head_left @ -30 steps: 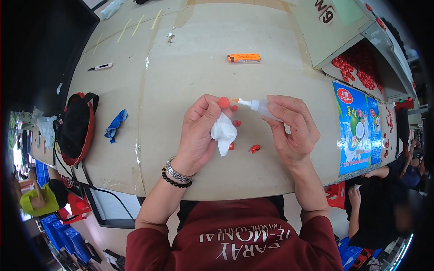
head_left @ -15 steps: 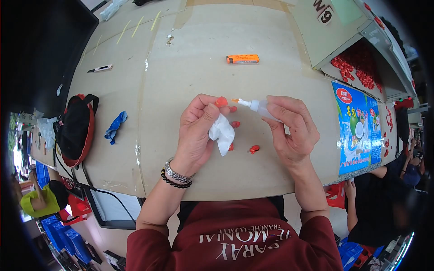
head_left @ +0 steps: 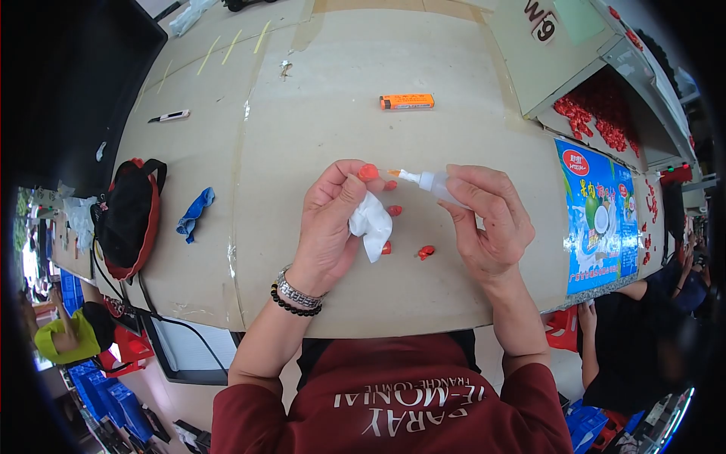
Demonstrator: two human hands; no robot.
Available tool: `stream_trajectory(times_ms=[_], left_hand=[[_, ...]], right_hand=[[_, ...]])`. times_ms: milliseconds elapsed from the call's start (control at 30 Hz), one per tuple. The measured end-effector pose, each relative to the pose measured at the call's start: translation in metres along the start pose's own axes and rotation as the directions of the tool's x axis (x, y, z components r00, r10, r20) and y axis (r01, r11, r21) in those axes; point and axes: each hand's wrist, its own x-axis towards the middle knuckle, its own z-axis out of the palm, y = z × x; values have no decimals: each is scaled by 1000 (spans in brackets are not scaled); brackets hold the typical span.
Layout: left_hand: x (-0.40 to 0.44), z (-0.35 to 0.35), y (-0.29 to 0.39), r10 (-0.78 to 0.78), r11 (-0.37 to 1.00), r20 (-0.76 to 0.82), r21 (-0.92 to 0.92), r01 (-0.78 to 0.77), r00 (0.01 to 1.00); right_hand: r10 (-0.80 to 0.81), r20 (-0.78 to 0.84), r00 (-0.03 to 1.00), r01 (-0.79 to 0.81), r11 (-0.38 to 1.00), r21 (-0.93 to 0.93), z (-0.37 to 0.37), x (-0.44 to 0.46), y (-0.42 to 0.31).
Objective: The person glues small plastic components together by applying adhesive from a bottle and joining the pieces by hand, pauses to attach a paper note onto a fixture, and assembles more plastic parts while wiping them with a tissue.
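A small red piece (head_left: 368, 172) is pinched between the fingers of the left hand (head_left: 327, 216), where a white tissue (head_left: 371, 225) is also held, while a translucent bottle (head_left: 440, 186) is grasped in the right hand's (head_left: 495, 219) fingers, its narrow tip pointed toward the piece above the bench (head_left: 318, 129).

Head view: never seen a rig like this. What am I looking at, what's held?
No machine: a person works bare-handed, filmed by a head-worn camera looking forward and down. Their left hand holds a small, glossy red piece and a crumpled white tissue-like wad. The right hand holds a translucent white bottle, its narrow orange tip pointing toward that piece. The beige tabletop bears more small red pieces, an orange printed oblong item and a crumpled blue cloth-like item.
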Motion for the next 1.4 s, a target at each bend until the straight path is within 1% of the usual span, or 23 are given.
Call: stream_trajectory(times_ms=[33, 267, 333, 467, 633, 767, 833, 967, 1033, 1133, 1233, 1400], left_hand=[[0, -3, 0, -17, 1000, 43, -9, 17, 999], [0, -3, -1, -67, 998, 20, -10, 67, 998], [-1, -4, 2, -128, 992, 56, -10, 128, 990], [-1, -3, -1, -119, 993, 46, -13, 120, 992], [1, -4, -5, -78, 995, 6, 55, 78, 997], [0, -2, -4, -110, 992, 23, 59, 109, 994], [-1, -1, -3, -114, 991, -17, 66, 115, 993], [-2, 2, 0, -130, 990, -29, 54, 132, 991], [-1, 2, -1, -124, 989, -45, 78, 128, 991], [0, 2, -2, -104, 992, -27, 73, 106, 994], [0, 1, -5, -116, 989, -53, 86, 120, 992], [0, 3, -4, -129, 989, -26, 67, 130, 991]], right_hand=[[2, -1, 1000, -2, 1000, -4, 0, 0, 0], [-15, -8, 1000, 14, 1000, -13, 1, 0, 0], [-16, -9, 1000, 16, 1000, -11, 1, 0, 0], [-33, -14, 999, 33, 999, -20, 1, -1, 0], [-42, -15, 999, 41, 999, -24, 2, 1, -2], [-38, -19, 999, 38, 999, -21, 2, 0, -2], [-46, -22, 999, 46, 999, -24, 1, 1, -2], [-61, -28, 998, 60, 998, -34, 0, 2, -3], [-59, -28, 998, 58, 998, -33, 1, 2, -3], [-52, -27, 998, 51, 998, -36, 1, 2, -4], [-50, -20, 999, 49, 998, -42, 1, 2, -3], [-50, -3, 999, 50, 998, -46, 1, 3, -3]])
